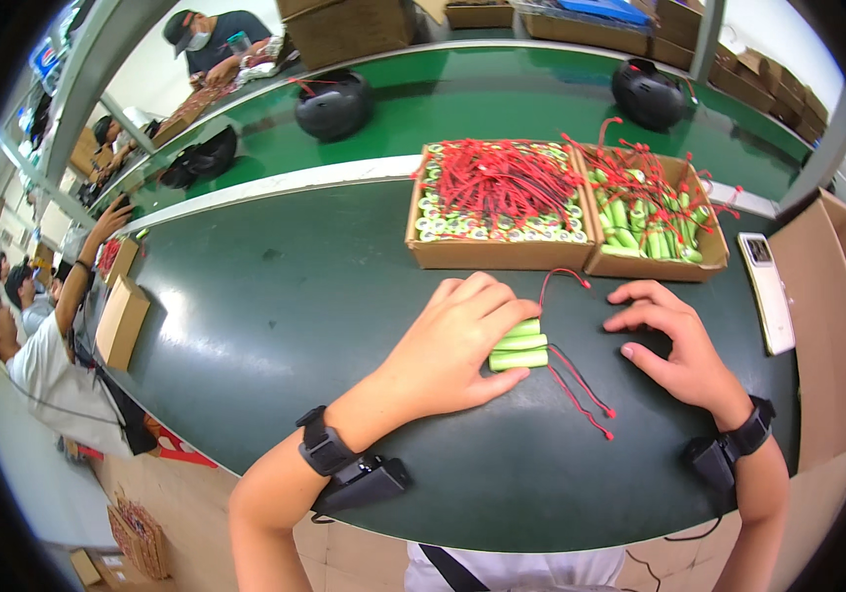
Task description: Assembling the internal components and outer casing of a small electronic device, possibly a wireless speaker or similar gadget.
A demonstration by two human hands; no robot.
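Observation:
Several green battery packs (pixel 518 352) lie side by side on the dark green table (pixel 275 326), their red and black leads trailing to the right and ending in small red connectors. My left hand (pixel 462 340) curls around the packs, its thumb at the near side and its fingers along the far side. To their right my right hand (pixel 674 340) hovers over or rests on the table, fingers bent and apart, with nothing in them. Beyond my hands stand a cardboard box (pixel 512 257) packed with upright batteries under red wires and a second box (pixel 655 266) of looser green packs.
A white phone (pixel 768 296) lies at the right beside an open cardboard box (pixel 822 335). Behind the table runs a green conveyor (pixel 482 99) carrying black rounded housings (pixel 334 104). At the left edge a person (pixel 58 345) reaches over the table near a small carton (pixel 124 321).

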